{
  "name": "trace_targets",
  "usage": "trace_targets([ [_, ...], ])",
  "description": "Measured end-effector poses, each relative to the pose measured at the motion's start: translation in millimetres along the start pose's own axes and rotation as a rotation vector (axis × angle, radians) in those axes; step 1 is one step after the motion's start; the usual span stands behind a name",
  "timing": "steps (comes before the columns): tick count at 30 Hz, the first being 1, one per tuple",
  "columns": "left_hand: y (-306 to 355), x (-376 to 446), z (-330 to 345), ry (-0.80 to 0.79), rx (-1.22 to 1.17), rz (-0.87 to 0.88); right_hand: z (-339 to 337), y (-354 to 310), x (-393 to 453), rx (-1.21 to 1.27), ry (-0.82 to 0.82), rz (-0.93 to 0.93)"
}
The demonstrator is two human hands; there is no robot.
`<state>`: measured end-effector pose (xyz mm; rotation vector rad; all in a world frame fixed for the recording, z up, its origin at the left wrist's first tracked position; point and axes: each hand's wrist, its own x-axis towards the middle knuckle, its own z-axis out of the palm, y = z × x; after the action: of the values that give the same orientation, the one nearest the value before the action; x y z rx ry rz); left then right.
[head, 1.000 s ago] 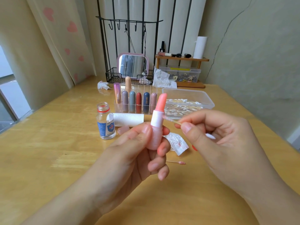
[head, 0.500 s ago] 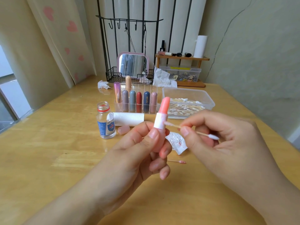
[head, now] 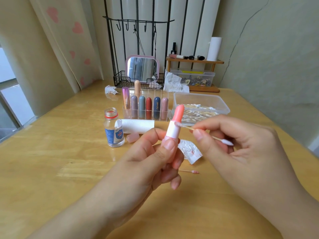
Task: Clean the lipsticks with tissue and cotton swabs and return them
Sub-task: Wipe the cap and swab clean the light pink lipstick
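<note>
The uncapped pink lipstick (head: 173, 130), upright at frame centre in the left hand (head: 151, 163)'s pinch, meets a cotton swab (head: 203, 133) pinched by the right hand (head: 241, 145) from 3 o'clock; pressing hard could gouge the soft bullet, or flick it toward the organiser (head: 145, 116) at 12.

We are at a home vanity corner: a light wooden table (head: 51, 169), a pink-framed tabletop mirror (head: 142, 69), a clear acrylic organiser of capped lipsticks (head: 146, 109), cream curtains printed with pink hearts (head: 69, 40), and a small wooden shelf of cosmetics (head: 194, 62).
</note>
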<state>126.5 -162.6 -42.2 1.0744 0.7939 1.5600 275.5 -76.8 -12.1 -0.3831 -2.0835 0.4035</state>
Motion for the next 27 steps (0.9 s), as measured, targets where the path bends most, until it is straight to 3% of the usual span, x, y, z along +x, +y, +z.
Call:
trace_targets([
  [4,1,-1,2,-0.016,0.031,0.022,2,-3,-2,0.056,-0.084,-0.017],
  [10,0,-1,3,0.021,0.073,-0.008,-2,0,-1,-0.004,-0.036,0.014],
  [19,0,9,6,0.068,-0.110,-0.011,2,-1,-2,-0.009,-0.065,0.004],
  [27,3,3,3,0.133,0.103,0.064,4,5,-2,-0.049,0.005,0.017],
])
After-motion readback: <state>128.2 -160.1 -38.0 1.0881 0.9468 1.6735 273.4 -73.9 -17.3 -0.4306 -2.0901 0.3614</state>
